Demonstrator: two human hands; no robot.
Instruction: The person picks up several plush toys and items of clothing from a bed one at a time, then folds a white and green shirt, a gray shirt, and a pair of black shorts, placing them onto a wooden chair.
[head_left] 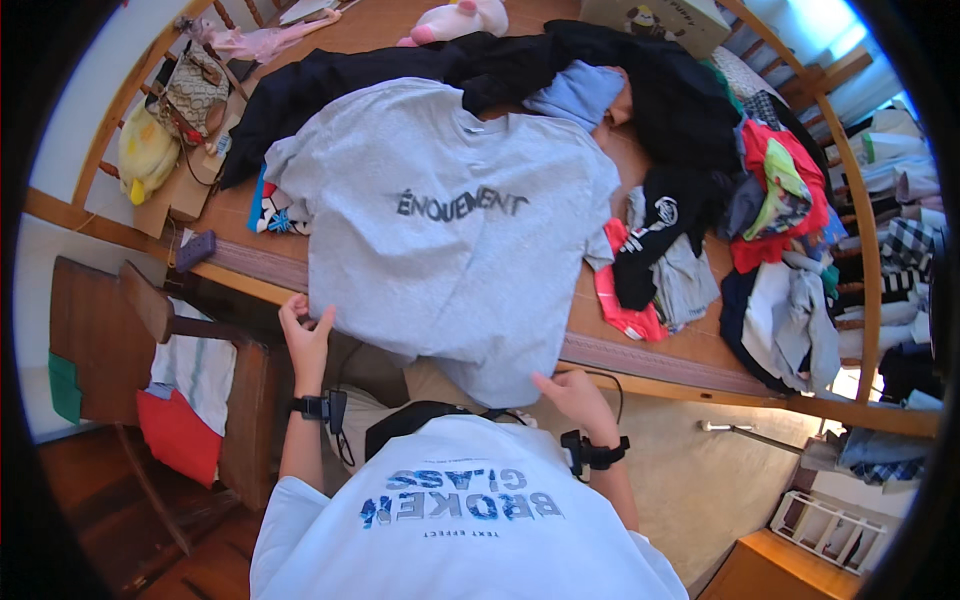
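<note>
A grey T-shirt point(450, 270) with dark lettering across its chest lies spread, its collar away from me and its hem hanging over the near edge of the bed-like platform. At the hem's right corner, my right hand point(583, 402) grips the cloth, thumb on top and fingers mostly hidden beneath. My left hand point(306, 335) is beside the hem's left corner, thumb and fingers apart, the thumb against the cloth's edge. Dark bands with small devices circle both wrists.
Black garments point(350, 85) lie beyond the shirt. Mixed clothes point(780, 190) are heaped to the right, near a wooden rail point(862, 230). A yellow plush toy point(146, 150) and a purple box-like object point(195, 250) sit at left. A wooden chair point(110, 330) holding cloths stands nearer left.
</note>
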